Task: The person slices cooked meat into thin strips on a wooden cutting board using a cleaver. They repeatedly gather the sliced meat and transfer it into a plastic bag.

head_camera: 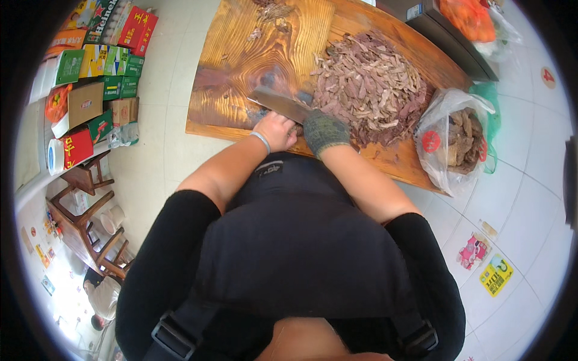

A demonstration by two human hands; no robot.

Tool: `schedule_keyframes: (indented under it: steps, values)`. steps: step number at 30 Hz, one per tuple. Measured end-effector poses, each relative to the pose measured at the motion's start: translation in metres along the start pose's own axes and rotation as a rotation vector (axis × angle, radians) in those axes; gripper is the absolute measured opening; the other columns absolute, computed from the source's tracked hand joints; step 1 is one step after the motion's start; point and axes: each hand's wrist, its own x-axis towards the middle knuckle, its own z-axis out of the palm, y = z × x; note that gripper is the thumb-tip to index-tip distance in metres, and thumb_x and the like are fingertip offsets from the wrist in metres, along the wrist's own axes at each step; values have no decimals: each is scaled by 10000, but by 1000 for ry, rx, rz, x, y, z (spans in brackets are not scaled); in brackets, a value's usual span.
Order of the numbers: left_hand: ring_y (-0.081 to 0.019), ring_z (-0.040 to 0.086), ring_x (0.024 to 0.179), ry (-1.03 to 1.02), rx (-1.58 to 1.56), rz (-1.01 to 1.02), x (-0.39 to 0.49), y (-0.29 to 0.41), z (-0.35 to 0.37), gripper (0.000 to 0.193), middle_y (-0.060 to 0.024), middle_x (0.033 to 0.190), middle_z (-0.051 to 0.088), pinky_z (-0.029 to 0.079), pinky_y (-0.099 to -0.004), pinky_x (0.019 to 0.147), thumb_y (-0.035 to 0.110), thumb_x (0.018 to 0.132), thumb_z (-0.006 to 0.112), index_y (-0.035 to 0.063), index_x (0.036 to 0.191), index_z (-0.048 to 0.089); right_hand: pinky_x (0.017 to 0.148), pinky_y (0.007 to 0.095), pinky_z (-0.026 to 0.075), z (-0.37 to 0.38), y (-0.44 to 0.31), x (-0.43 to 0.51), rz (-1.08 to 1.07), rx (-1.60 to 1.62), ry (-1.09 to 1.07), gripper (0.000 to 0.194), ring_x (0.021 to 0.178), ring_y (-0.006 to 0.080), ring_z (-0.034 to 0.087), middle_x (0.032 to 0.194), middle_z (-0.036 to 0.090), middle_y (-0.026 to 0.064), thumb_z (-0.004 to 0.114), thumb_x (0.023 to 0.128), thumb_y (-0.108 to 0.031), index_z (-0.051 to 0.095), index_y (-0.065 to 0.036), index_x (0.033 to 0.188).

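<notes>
My left hand, bare and with a bracelet at the wrist, lies at the near edge of the wooden board. Its fingers are curled over a small brown piece of meat, mostly hidden. In my right hand, which wears a grey-green knitted glove, is a cleaver. The wide blade points to the far left, right beside the left fingers. A large heap of sliced cooked meat sits to the right of the blade. Scraps of meat lie at the board's far side.
An open plastic bag with dark meat chunks stands at the board's right corner. Beyond it are a dark appliance and an orange bag. Stacked cartons, wooden stools and a person are at the left.
</notes>
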Motion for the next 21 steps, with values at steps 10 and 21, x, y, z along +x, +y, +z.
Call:
schedule_keyframes:
  steps: [10,21]
  values:
    - [-419,593,1134,72,17,36,5,3,-7,409,-210,1174,648,495,-476,1024,199,742,732,-9,1093,708,902,498,565,-55,3,-46,30,4,-27,313,1067,360,723,1148,741,189,538,970,-199,711,-63,1192]
    - [-398,621,1055,28,13,-10,4,-2,2,384,-170,1104,666,500,-487,949,120,731,701,40,1106,708,873,508,565,-27,-6,7,-52,-18,-16,282,1033,390,724,1135,732,210,542,963,-186,708,-45,1142]
